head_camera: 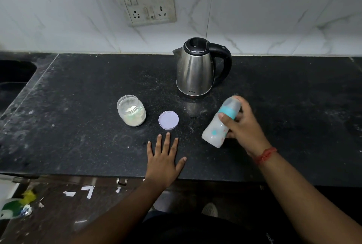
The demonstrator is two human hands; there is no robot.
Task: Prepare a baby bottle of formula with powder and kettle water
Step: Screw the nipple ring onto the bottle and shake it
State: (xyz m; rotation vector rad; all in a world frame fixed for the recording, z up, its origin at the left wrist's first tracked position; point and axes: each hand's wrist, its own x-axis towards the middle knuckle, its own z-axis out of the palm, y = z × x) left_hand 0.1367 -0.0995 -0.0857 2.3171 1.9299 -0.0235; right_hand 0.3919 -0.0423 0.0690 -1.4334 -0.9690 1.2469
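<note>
My right hand (242,128) grips a baby bottle (219,126) with a teal collar and a clear cap, holding it tilted above the black counter (78,126) with its base toward me. The bottle looks milky white inside. My left hand (163,157) rests flat on the counter with fingers spread, just in front of a lilac jar lid (168,120). The open clear jar (131,113) of pale powder stands to the left of the lid. A steel kettle (195,67) with a black handle and shut lid stands behind, near the wall.
A sink (13,75) is set into the counter at the far left. A wall socket plate (148,2) hangs on the tiled wall behind the kettle. The counter's front edge runs just below my left wrist, with cabinet fronts (78,194) under it.
</note>
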